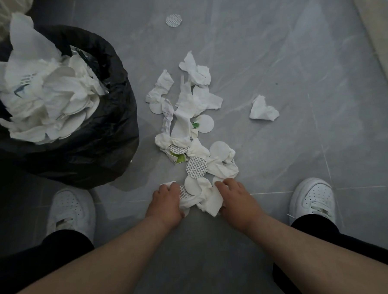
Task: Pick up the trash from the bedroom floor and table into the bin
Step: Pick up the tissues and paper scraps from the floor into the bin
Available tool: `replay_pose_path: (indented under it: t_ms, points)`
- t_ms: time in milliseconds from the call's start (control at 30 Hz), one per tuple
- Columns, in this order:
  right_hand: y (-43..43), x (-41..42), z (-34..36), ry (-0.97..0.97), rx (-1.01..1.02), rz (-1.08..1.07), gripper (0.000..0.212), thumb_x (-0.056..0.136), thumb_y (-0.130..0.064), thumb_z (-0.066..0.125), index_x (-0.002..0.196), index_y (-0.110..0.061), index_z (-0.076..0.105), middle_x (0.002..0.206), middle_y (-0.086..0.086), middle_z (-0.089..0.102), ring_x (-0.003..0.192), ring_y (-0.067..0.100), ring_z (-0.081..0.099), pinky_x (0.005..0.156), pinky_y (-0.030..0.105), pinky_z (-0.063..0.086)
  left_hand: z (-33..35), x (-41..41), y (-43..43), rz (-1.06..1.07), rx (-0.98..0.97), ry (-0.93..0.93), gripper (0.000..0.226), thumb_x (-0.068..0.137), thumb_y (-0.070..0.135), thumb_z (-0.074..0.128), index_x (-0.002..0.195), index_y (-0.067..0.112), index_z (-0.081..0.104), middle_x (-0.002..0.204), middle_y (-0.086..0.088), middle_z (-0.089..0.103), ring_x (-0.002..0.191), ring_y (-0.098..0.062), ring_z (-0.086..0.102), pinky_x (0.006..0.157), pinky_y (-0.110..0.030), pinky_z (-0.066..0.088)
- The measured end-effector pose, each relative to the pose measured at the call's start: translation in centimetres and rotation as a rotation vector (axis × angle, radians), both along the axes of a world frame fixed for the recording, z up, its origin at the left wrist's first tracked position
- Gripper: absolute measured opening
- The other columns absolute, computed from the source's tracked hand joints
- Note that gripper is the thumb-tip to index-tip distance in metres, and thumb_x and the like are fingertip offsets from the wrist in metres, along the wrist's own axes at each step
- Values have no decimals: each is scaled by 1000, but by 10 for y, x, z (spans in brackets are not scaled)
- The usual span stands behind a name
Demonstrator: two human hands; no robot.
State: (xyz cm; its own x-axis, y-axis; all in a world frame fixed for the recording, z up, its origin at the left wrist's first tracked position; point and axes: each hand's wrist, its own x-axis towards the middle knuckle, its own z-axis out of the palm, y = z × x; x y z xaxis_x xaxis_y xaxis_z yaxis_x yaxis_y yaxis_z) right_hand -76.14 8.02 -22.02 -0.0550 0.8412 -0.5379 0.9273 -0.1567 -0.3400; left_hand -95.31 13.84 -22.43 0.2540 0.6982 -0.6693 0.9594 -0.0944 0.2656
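Mid-gather on the floor: left hand (167, 201) and right hand (235, 199) down at the near end of the trash pile (187, 129), fingers curled around a wad of crumpled tissue (205, 200) with a few white discs (192, 185) mixed in, pinched between both hands but not yet lifted. Bin (92, 120), black-bagged, off to the left just beyond the left shoe (71, 209), already heaped with tissue above the rim. Rest of the pile stretching away from the hands; a stray tissue (263, 109) well apart to the right, a lone printed disc (173, 20) far ahead. Next move, likely: squeeze the wad tight, lift, swing left and up over the bag edge; loose discs apt to slip out of a soft grip. Bin near full, so probably needs pressing down or a careful drop. Open tile on the right and ahead, right shoe (312, 198) clear of the pile; bin crowding the left side. Table not in view.
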Motion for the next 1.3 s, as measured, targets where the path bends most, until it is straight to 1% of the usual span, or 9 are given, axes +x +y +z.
replay_pose_path:
  t_ms: [167,300,500,700,767,833,1033,1133,1300]
  points:
    - [-1,11,-2,-12,13,-42,36,83,-18,57,118,-12,53,123,7,47,108,30,46,84,40,47,-1,-2,3,32,-53,-9,56,76,27,67,122,17,36,122,-13,47,113,-33,48,89,-37,43]
    - [5,18,-6,3,29,-111,24,83,-12,53,105,-12,62,113,9,54,103,32,51,77,33,41,-1,-1,7,32,-70,-18,50,78,27,65,120,17,38,122,-13,46,113,-33,48,90,-37,43]
    - [5,23,1,48,56,-225,33,79,-16,53,110,-9,59,117,10,50,105,32,52,84,34,45,-2,2,5,51,-28,-24,39,80,25,63,113,13,45,132,-12,29,119,-31,38,96,-37,42]
    - [-6,5,1,-2,52,-286,74,79,-47,58,143,-24,29,146,10,22,130,32,31,98,43,43,-4,-1,2,108,19,-55,53,77,18,66,121,19,38,124,-11,37,114,-30,43,90,-36,42]
    - [-4,0,0,-69,-11,-235,78,81,-45,57,148,-29,20,151,11,15,130,33,27,97,44,43,-4,-2,3,112,19,-62,49,75,20,67,116,19,41,120,-10,41,111,-30,45,88,-36,43]
    - [0,-2,0,-97,-43,-212,75,82,-36,57,147,-30,21,150,11,14,128,34,28,96,43,43,-5,-3,3,106,10,-62,43,76,20,66,113,18,45,117,-10,46,109,-29,47,87,-36,44]
    - [11,-1,-6,-9,27,-248,38,82,-17,56,120,-19,52,118,9,39,104,31,48,81,37,47,-3,-5,12,37,-88,-93,29,78,21,57,108,20,59,114,-8,54,100,-29,58,77,-32,50]
    - [19,7,-4,-16,36,-228,30,83,-18,54,113,-16,56,111,9,44,94,33,54,76,33,45,1,-7,21,-54,-151,-100,30,83,19,55,112,19,61,116,-8,61,102,-26,61,82,-31,50]
    - [32,22,2,-76,5,-160,29,84,-18,50,113,-14,54,108,13,56,100,34,53,76,34,40,13,-13,40,-152,-278,-109,21,86,26,56,105,17,62,116,-5,64,105,-20,59,85,-27,45]
